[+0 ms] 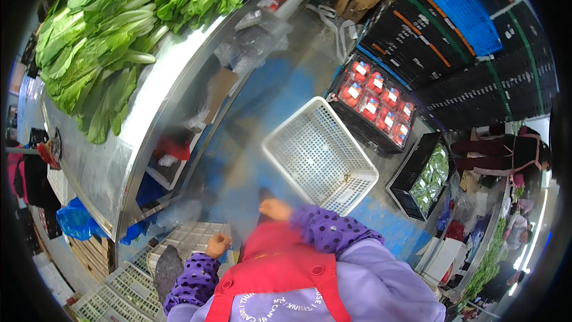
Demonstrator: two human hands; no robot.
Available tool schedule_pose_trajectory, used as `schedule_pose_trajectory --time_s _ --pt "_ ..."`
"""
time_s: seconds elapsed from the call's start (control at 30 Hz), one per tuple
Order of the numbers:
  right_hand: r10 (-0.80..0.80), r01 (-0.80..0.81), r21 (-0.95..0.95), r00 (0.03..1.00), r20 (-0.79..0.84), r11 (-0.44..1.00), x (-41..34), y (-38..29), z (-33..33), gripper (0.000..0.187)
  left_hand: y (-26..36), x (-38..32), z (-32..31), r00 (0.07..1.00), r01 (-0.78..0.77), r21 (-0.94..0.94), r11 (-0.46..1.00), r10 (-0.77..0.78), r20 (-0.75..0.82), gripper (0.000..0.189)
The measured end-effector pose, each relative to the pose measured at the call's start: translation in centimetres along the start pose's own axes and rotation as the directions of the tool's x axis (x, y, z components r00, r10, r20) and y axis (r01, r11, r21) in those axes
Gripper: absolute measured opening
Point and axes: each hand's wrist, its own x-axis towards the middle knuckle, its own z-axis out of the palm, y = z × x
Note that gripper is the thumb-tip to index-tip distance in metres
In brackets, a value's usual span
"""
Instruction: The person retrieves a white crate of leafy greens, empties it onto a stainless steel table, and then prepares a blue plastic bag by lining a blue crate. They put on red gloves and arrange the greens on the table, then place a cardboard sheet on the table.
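Note:
My left hand (218, 245) hangs low at my side, beside pale plastic crates, its fingers loosely curled. Whether it holds anything small cannot be told. In front of my red apron is my right hand (275, 209), blurred and half curled, near the lower left side of a white plastic basket (318, 152). The basket stands on the blue floor, with only small scraps visible inside, and my hand seems apart from it. Green leafy lettuce (103, 40) is heaped on a steel table (165, 71) at the upper left. Purple dotted sleeves cover both my forearms.
A black crate (357, 132) of packaged red produce and another black crate (397, 190) of bagged greens stand right of the basket. Behind them rise stacked black crates (415, 31) with a blue crate (464, 4). Pale crates (120, 290) lie lower left. Other people are at the far right and left.

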Motion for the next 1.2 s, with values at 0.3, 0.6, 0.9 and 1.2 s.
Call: schedule_pose_trajectory --time_s 0.3,0.6,0.9,1.2 --pt "0.079 -0.149 -0.193 0.94 -0.331 0.97 -4.6 10.1 -4.6 0.034 -1.8 0.9 1.5 0.808 0.113 0.23 0.967 -0.225 0.545 0.061" --pt "0.433 -0.46 0.043 0.796 -0.423 0.887 -21.5 15.5 -6.3 0.045 -2.4 3.0 1.8 0.81 0.1 0.294 0.951 -0.249 0.531 0.078" --pt "0.194 -0.233 -0.012 0.836 -0.513 0.972 -19.0 14.2 -7.2 0.044 4.7 -1.3 9.7 0.992 -0.102 0.113 0.988 0.093 0.086 0.059" --pt "-0.431 0.539 -0.034 0.633 -0.643 0.842 -20.3 4.5 -11.0 0.046 17.4 -7.1 27.4 0.896 0.06 -0.58 0.812 0.212 0.39 0.047"
